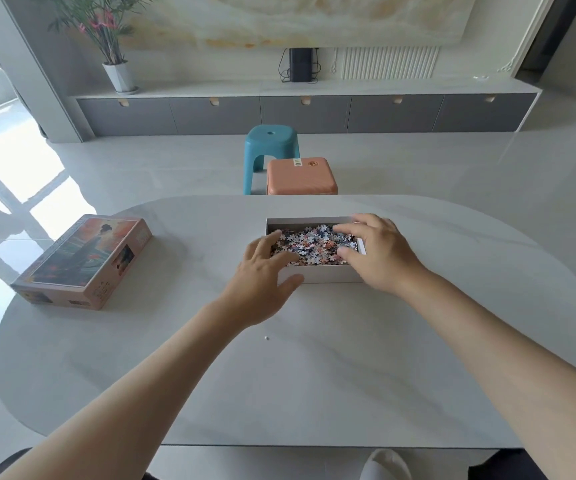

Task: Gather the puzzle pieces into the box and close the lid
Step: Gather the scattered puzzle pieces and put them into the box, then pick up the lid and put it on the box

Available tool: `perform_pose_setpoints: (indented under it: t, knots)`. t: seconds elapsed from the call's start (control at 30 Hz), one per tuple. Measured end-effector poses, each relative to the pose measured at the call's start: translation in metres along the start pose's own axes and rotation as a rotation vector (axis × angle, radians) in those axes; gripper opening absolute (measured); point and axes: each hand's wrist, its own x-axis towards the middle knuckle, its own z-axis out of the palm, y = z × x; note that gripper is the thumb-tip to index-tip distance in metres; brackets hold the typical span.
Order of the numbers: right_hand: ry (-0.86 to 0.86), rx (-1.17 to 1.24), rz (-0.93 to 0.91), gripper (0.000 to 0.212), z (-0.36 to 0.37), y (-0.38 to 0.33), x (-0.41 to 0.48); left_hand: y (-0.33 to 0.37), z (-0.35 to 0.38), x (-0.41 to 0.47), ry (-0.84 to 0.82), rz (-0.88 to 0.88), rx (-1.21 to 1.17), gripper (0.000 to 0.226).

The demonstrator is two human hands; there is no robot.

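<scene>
A shallow white box (321,276) stands on the table beyond the middle, filled with a heap of small pink, white and dark puzzle pieces (311,245). My left hand (266,275) rests over the box's left end, fingers spread on the pieces, thumb against the near wall. My right hand (376,251) covers the right end, fingers spread and touching the pieces. The lid (82,261), printed with a figure on an orange background, lies apart at the table's left edge. One tiny white bit (266,338) lies on the table nearer to me.
The white oval table (314,375) stretches wide toward me. Behind its far edge stand a teal stool (271,150) and an orange stool (301,176). A grey low cabinet and a potted plant (113,39) line the far wall.
</scene>
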Motion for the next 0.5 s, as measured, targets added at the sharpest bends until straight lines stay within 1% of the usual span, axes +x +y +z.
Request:
perform_pose_setpoints:
  t: [0.07,0.13,0.27,0.37,0.43,0.5]
  knots:
    - [-0.146,0.03,0.086,0.059,0.005,0.002,-0.002,0.002,0.0,0.004,0.005,-0.116,-0.14,0.056]
    - [-0.249,0.054,0.136,0.061,0.012,0.003,-0.006,0.004,-0.001,0.009,0.008,-0.206,-0.242,0.065]
    - [-0.2,0.055,0.113,0.063,0.016,0.001,-0.012,0.004,-0.006,0.01,0.037,-0.251,-0.219,0.063]
    - [-0.248,0.024,0.109,0.066,0.011,-0.001,-0.019,0.003,-0.013,0.003,0.03,-0.248,-0.208,0.058]
    - [-0.206,-0.082,0.062,0.066,0.007,-0.008,-0.021,0.0,-0.021,-0.004,0.005,-0.231,-0.169,0.058]
    - [-0.115,-0.194,-0.051,0.064,0.005,-0.025,-0.02,-0.009,-0.034,-0.01,0.006,-0.229,-0.121,0.059]
